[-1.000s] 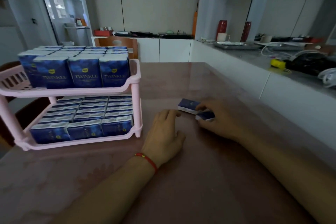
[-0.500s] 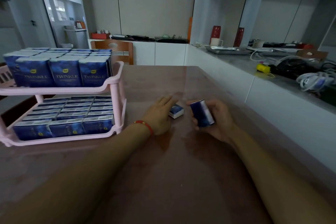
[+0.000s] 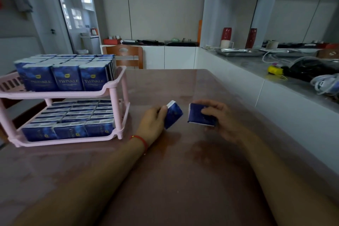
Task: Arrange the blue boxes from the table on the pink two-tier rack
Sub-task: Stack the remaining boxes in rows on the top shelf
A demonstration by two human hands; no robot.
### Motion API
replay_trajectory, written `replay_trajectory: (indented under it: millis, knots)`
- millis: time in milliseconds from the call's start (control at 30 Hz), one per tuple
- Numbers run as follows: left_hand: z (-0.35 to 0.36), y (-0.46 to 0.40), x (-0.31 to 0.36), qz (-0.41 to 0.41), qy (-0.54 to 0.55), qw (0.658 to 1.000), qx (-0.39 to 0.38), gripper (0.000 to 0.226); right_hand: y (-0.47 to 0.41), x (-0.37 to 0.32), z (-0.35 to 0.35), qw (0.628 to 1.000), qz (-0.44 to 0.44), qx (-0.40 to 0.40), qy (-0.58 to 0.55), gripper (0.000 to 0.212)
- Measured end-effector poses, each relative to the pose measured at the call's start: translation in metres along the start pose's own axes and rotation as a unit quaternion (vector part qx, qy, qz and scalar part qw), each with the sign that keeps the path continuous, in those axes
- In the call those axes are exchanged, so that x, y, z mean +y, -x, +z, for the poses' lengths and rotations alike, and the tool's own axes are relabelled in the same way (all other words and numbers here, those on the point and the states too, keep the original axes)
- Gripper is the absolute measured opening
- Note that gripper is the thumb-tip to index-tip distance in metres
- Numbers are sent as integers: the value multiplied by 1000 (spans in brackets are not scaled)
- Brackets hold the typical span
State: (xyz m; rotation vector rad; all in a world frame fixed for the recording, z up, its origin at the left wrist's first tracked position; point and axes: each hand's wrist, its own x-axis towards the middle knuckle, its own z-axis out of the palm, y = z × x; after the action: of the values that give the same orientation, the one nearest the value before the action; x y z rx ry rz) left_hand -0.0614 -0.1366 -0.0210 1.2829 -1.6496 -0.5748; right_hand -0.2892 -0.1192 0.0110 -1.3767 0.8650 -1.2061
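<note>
The pink two-tier rack (image 3: 113, 89) stands on the table at the left. Both tiers are packed with several blue boxes, upright on the upper tier (image 3: 67, 79) and lying flat on the lower tier (image 3: 73, 123). My left hand (image 3: 153, 124) grips one blue box (image 3: 173, 114), tilted, just above the table to the right of the rack. My right hand (image 3: 222, 118) holds a second blue box (image 3: 197, 115) a little further right, fingers curled over its top edge. The two boxes are close together but apart.
The brown glossy table (image 3: 174, 180) stretches towards me. A white counter (image 3: 256, 71) runs along the right with a metal tray, cables and a yellow object. A wooden chair (image 3: 126, 57) stands behind the table's far edge.
My left hand has picked up the box that lay on the table. My right hand has turned its box and keeps holding it. The view has shifted, so the rack appears further right.
</note>
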Motion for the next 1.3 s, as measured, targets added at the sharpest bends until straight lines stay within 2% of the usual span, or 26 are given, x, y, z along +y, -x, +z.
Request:
replay_trajectory:
  millis: [33, 100, 167, 233, 333, 400, 467, 533, 600, 667, 733, 900, 1100, 1200, 1300]
  knots:
    - [-5, 5, 5, -42, 77, 996, -4, 38, 3, -2, -2, 999, -6, -39, 7, 30]
    - [-14, 19, 19, -95, 196, 976, -18, 35, 9, -5, 3, 995, -16, -100, 18, 39]
    - [-25, 35, 29, -91, 233, 967, -48, 32, 12, -5, 19, 991, -44, -99, 78, 46]
    - [-36, 50, 32, -66, 250, 963, -71, 28, 15, -5, 40, 983, -80, -60, 153, 53]
    - [-57, 73, 33, -34, 256, 964, -69, 21, 22, -6, 68, 960, -137, -18, 242, 57]
    - [-75, 89, 37, -19, 256, 963, -78, 20, 31, -12, 81, 939, -162, -24, 301, 55]
    - [-96, 104, 42, 0, 231, 968, -99, 22, 42, -23, 95, 935, -160, -51, 314, 52]
    - [-119, 118, 45, 24, 184, 974, -128, 27, 51, -31, 111, 932, -165, -78, 314, 55]
    - [-141, 128, 45, 53, 118, 982, -140, 43, 58, -36, 131, 923, -186, -90, 323, 59]
    - [-161, 135, 46, 88, 29, 989, -115, 58, 62, -40, 155, 924, -188, -105, 316, 58]
    - [-178, 137, 51, 122, -44, 988, -80, 60, 63, -46, 176, 926, -186, -125, 303, 57]
    - [-249, 134, 58, 121, -117, 985, -37, 75, 46, -68, 244, 923, -219, -130, 287, 53]
    - [-334, 111, 47, 53, -30, 997, 43, 77, 12, -111, 321, 893, -278, -131, 330, 54]
    - [-360, 103, 42, 62, 14, 995, 83, 63, -11, -137, 353, 864, -311, -130, 375, 55]
    - [-372, 92, 33, 43, 7, 995, 93, 51, -36, -154, 379, 842, -288, -152, 429, 45]
